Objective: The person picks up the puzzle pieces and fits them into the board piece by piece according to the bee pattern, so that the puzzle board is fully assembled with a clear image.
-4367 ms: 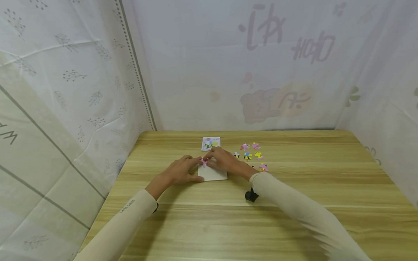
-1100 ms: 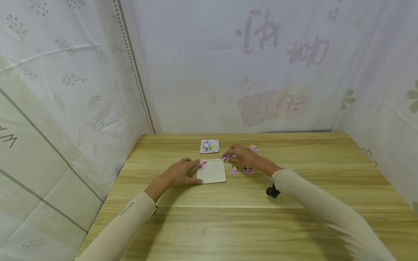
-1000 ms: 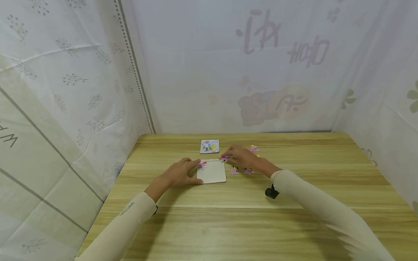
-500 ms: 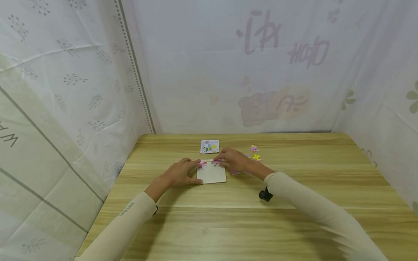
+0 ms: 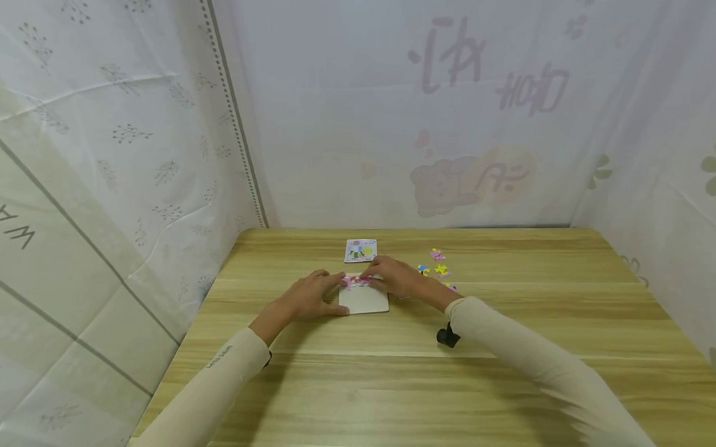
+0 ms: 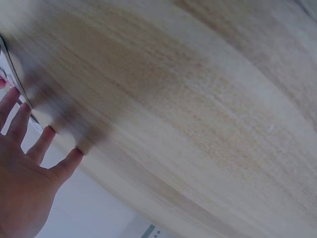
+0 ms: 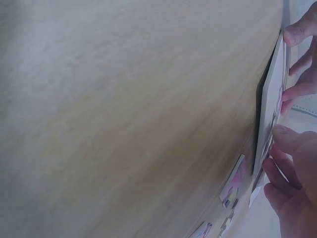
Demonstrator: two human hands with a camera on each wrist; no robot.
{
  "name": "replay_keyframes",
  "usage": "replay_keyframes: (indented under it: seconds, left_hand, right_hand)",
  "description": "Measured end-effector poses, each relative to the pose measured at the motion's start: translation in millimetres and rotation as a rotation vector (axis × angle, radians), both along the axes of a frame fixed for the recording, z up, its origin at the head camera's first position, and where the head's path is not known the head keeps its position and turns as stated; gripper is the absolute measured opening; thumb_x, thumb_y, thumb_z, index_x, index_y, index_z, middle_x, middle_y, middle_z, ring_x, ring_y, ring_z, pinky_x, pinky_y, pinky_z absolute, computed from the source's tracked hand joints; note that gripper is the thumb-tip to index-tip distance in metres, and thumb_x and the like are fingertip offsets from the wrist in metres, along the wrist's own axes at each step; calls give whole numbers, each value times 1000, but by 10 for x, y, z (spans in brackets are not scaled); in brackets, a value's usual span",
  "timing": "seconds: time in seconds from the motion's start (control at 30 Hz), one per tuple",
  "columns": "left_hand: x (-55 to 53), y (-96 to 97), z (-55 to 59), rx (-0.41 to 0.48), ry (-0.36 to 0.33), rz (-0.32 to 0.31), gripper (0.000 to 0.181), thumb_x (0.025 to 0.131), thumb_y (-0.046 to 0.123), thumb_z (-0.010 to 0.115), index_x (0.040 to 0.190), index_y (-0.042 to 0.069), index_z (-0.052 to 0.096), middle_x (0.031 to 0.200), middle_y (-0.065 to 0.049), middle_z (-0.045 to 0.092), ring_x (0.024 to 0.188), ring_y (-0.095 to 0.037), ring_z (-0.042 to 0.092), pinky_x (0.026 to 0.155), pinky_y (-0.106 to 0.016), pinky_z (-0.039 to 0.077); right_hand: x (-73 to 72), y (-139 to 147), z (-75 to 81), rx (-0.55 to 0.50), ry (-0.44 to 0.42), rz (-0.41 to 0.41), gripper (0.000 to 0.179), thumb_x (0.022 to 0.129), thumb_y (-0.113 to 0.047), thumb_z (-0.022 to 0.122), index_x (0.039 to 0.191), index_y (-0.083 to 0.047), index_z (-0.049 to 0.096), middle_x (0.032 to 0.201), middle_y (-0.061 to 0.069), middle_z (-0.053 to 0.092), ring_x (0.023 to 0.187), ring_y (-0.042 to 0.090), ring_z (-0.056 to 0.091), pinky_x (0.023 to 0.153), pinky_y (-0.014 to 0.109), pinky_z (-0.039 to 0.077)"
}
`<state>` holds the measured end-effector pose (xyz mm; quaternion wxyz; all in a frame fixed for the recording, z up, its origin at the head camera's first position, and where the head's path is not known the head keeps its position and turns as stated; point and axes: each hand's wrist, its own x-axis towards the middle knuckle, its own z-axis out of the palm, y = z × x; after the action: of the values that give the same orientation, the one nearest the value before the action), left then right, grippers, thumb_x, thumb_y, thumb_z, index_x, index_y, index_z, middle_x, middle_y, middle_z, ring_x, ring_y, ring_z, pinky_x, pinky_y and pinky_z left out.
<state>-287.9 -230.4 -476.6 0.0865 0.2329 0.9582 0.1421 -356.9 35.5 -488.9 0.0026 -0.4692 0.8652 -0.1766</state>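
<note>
Steadying the white board at its left side, the left hand lies with its fingers extended and grasps nothing; its thumb rests at the near left corner, and its forefinger touches the pink puzzle piece at the far left corner. In the left wrist view its fingers are spread, with tips against the board's edge and the table. The right hand reaches over the board's far right part, bent thumb and forefinger pinching another pink piece down on the board, just beside the first; whether the two interlock is too small to tell. Both lie along the far edge, and the near part of the board shows plain white. Just beyond the board lies a printed card with a striped, bee-like figure. To the right, near the right forearm, loose pieces are scattered on the wood-grain table: a pink one farthest back, a yellow one, a blue one, and others partly hidden by the forearm. Pale sleeves cover both arms, and a pale printed curtain hangs behind the table.
</note>
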Motion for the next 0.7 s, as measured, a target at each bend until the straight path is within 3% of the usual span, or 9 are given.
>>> replay_keyframes:
  seconds: [0.7]
  left_hand:
    - [-14, -9, -8, 5, -2, -9, 91, 89, 69, 70, 160, 19, 43, 155, -17, 49, 144, -39, 42, 109, -66, 40]
  right_hand:
    - [-26, -28, -12, -49, 9, 0, 24, 103, -13, 67, 125, -10, 76, 123, 11, 68, 115, 25, 63, 97, 40, 54]
